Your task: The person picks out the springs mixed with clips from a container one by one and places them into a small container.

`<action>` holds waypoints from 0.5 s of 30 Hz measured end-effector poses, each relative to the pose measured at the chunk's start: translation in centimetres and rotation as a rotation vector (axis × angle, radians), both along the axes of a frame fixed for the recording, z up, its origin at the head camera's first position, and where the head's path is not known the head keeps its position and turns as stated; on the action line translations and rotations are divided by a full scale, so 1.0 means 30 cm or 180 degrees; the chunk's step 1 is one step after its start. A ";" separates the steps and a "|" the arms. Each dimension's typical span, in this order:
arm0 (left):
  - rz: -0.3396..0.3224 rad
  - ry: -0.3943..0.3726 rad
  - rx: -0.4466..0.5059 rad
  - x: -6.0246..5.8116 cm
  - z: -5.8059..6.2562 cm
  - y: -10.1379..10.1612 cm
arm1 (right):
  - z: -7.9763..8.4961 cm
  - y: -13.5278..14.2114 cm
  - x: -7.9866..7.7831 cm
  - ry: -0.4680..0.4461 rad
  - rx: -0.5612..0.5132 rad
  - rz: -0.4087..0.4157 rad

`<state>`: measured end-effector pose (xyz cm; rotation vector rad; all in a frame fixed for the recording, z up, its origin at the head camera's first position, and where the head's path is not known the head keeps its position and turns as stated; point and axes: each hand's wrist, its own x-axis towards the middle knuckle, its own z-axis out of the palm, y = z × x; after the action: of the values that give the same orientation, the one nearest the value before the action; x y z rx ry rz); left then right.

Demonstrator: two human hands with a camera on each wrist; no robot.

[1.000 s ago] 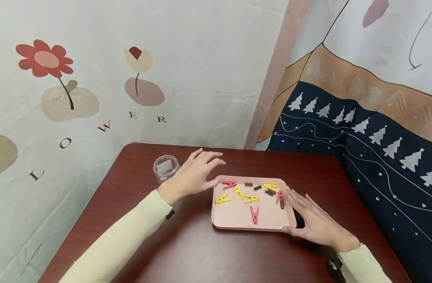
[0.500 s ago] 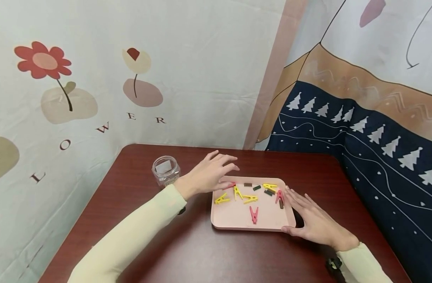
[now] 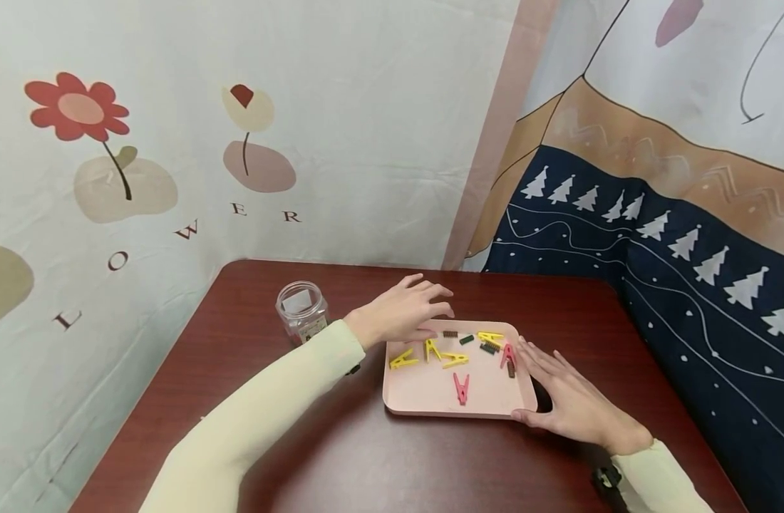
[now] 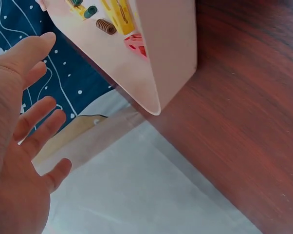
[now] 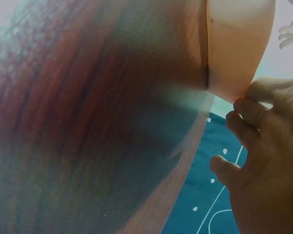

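A pink tray (image 3: 424, 396) on the table holds several yellow clips (image 3: 403, 360), pink clips (image 3: 461, 390) and small coil springs (image 3: 450, 334). Over the tray's far left corner hovers my left hand (image 3: 398, 311), fingers spread and slightly bent, nothing in them. It covers the pink clip lying there in the head view; the left wrist view shows that pink clip (image 4: 135, 45) near a brown spring (image 4: 106, 26). My right hand (image 3: 574, 405) rests along the tray's right side, thumb at the near corner, fingers extended; fingertips (image 5: 240, 105) meet its outer wall in the right wrist view.
A clear jar (image 3: 302, 313) without a lid stands left of the tray, partly behind the left forearm. The dark red wooden table (image 3: 392, 463) ends at a pale printed curtain (image 3: 366, 142) behind and a navy one (image 3: 674, 299) at the right.
My left hand has moved right from beside the jar to over the tray's far left corner, covering the pink clip there. The right hand and tray have stayed in place.
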<state>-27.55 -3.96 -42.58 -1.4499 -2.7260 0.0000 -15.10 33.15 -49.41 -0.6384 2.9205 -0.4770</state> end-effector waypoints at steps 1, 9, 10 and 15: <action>-0.0007 -0.0032 -0.0024 -0.003 0.001 0.009 | -0.002 0.000 0.001 -0.0015 0.0000 -0.0004; -0.0062 -0.0122 -0.0303 -0.024 0.001 0.082 | 0.002 0.002 0.003 -0.0041 0.0007 -0.0024; -0.0067 -0.0154 -0.0320 -0.026 0.000 0.089 | 0.003 0.001 0.002 -0.0031 0.0004 -0.0020; -0.0100 -0.0276 -0.0402 -0.039 -0.018 0.121 | 0.007 -0.004 -0.003 0.0014 0.0018 0.0028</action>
<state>-28.71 -0.33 -43.13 -1.5600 -2.8186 0.1126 -15.19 33.04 -49.21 -0.6521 2.9207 -0.4666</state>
